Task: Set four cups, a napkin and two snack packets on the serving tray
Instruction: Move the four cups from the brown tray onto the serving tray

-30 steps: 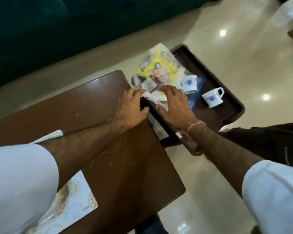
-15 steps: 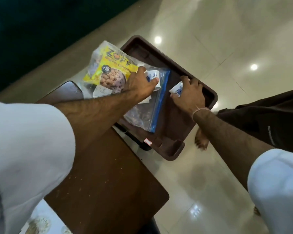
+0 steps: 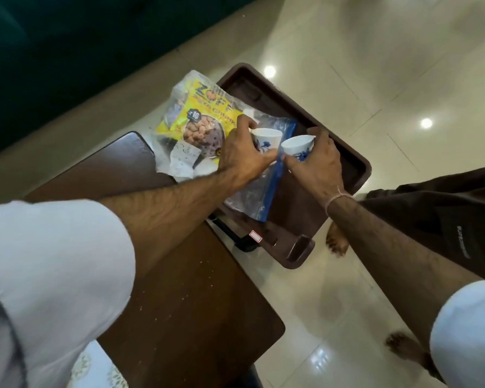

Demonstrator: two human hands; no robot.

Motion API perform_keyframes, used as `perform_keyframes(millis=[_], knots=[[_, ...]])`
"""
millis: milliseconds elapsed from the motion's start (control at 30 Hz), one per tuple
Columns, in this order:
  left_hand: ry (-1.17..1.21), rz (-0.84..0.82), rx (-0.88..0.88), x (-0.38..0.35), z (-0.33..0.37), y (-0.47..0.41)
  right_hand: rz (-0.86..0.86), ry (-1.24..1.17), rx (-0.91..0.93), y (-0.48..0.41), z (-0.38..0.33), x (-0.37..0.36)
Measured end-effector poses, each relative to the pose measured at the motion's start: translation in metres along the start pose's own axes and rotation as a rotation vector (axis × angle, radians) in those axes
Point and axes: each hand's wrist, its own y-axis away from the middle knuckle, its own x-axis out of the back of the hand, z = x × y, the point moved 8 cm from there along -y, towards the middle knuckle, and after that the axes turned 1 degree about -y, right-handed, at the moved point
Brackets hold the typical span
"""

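Dark brown plastic serving tray (image 3: 345, 152) sits off the brown wooden table (image 3: 179, 289) corner, long axis running from near-left to far-right. Left hand (image 3: 244, 158) wraps a white cup with blue print (image 3: 266, 138), mouth tilted up-right. Right hand (image 3: 317, 166) grips a second white blue-print cup (image 3: 297, 148), mouth tipped left; rims nearly touching. Both above clear zip bag with blue strip (image 3: 263, 191) on tray. Yellow snack packet (image 3: 205, 121) overhangs tray's left rim.
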Motion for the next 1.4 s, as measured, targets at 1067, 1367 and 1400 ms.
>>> perform_keyframes(millis=[1067,1367,1400], knots=[[0.270,0.786,0.584,0.284,-0.331,0.411,-0.705,-0.073,0.555,0.363,-0.318,-0.273],[0.399,0.906,0.778,0.261,-0.345,0.473,-0.798,0.154,0.536,0.425,-0.316,-0.328],[0.406,0.916,0.795,0.256,-0.347,0.476,-0.787,0.192,0.548,0.431,-0.316,-0.332]])
